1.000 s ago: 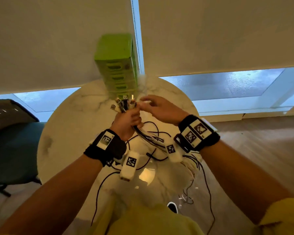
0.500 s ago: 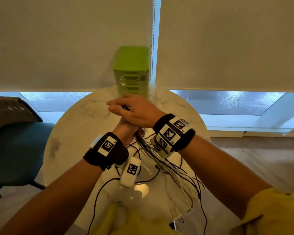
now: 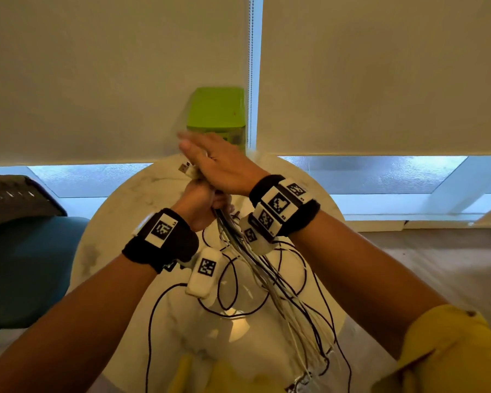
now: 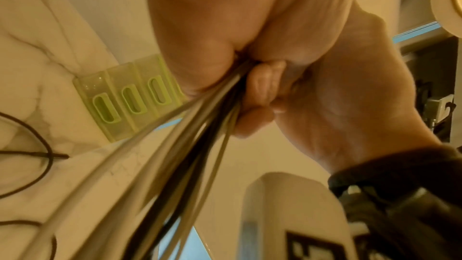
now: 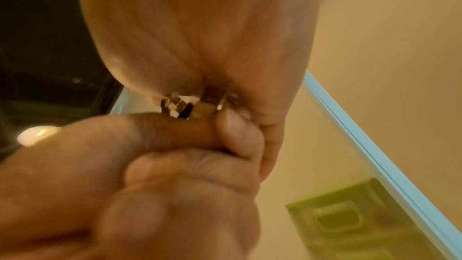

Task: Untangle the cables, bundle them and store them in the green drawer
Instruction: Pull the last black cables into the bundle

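My left hand [image 3: 199, 205] grips a bundle of white and black cables [image 3: 267, 270] in its fist, above the round marble table [image 3: 111, 222]. The cables hang down from the fist toward the table's near edge. My right hand [image 3: 219, 163] lies flat, fingers straight, on top of the plug ends [image 3: 185, 167] that stick out of the fist. In the right wrist view the metal plug ends [image 5: 180, 108] sit squeezed between the right palm and the left fist [image 5: 175, 185]. The green drawer unit [image 3: 216, 109] stands at the table's far edge, drawers closed [image 4: 130, 98].
Thin black wires [image 3: 230, 279] loop loosely on the table under my wrists. A dark blue chair [image 3: 26, 265] stands to the left. Roller blinds [image 3: 380, 75] hang behind the table, and a wooden floor [image 3: 437, 265] lies to the right.
My right hand went from pinching at the plug ends to lying flat over the top of the bundle. The left fist has kept its grip and risen a little.
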Demonstrator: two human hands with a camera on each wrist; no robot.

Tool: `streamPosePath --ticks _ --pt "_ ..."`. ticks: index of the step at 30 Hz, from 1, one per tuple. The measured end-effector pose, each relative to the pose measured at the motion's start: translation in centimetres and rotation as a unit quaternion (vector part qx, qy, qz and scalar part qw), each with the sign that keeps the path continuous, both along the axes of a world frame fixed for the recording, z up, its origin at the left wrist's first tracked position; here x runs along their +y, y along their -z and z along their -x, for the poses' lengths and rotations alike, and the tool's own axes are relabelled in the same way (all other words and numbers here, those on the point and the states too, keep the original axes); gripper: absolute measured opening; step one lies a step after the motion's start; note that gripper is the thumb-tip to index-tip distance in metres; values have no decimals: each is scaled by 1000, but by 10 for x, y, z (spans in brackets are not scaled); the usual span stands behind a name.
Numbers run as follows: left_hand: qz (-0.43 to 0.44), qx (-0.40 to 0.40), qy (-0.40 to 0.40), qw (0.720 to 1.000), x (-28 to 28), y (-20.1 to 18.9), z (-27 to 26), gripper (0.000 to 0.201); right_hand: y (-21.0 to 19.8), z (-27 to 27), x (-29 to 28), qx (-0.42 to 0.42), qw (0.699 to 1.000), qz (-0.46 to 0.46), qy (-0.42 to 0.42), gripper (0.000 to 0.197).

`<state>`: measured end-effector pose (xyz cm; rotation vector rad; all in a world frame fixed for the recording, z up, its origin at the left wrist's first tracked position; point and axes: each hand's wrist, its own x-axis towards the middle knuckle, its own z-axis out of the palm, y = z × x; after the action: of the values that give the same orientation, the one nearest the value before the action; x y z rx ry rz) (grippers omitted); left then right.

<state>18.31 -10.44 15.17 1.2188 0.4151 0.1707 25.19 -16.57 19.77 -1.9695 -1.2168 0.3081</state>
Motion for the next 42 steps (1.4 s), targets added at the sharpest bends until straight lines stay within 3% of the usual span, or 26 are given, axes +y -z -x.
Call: streamPosePath --ticks 3,5,6,9,10,11,13,15,16,18,21,23,26,28,30,33,37,40,42 --pt "49 -16 -55 997 10 -5 -1 30 12 10 -8 231 971 -68 -5 57" --pt "101 -36 -58 993 22 -8 -3 34 37 18 -15 375 924 -46 -55 57" --pt "123 -41 -53 990 30 -9 -2 37 49 21 -19 396 915 -9 -78 54" --pt "137 -36 -48 989 48 -6 4 40 87 25 -25 379 915 103 -91 30" --pt "136 -30 -40 989 51 -3 8 40 98 26 -25 357 923 121 -80 32" --pt "135 -22 -31 990 54 1 12 40 108 27 -23 307 940 137 -65 37" --pt "127 11 -5 992 57 12 21 39 121 35 -20 116 976 175 -52 38" --pt "124 45 17 991 59 25 30 39 134 46 -18 -51 975 212 -41 35" --pt "126 57 20 990 60 32 34 39 138 52 -18 -68 972 221 -46 35" --pt "115 77 7 990 62 45 42 39 144 55 -20 -3 960 256 -116 31" --pt "77 99 -26 992 70 67 53 38 151 44 -20 136 895 379 -191 38" --pt "90 107 -49 989 80 82 59 37 161 24 -21 158 889 405 -146 58" --pt "125 117 -75 982 91 99 63 35 188 -5 -17 133 927 352 9 54" --pt "135 128 -83 979 93 107 63 34 204 -16 -13 114 925 353 78 57" --pt "144 141 -92 975 94 114 60 33 216 -20 -9 93 908 398 87 60" --pt "157 166 -108 968 99 124 55 29 234 -22 -9 47 896 435 79 43" --pt "162 205 -119 958 104 141 53 20 240 -24 -14 48 928 348 124 21" --pt "168 231 -113 952 102 150 52 16 234 -21 -17 114 958 210 158 15" --pt "173 238 -110 949 95 154 48 22 226 -13 -17 151 971 132 133 10"
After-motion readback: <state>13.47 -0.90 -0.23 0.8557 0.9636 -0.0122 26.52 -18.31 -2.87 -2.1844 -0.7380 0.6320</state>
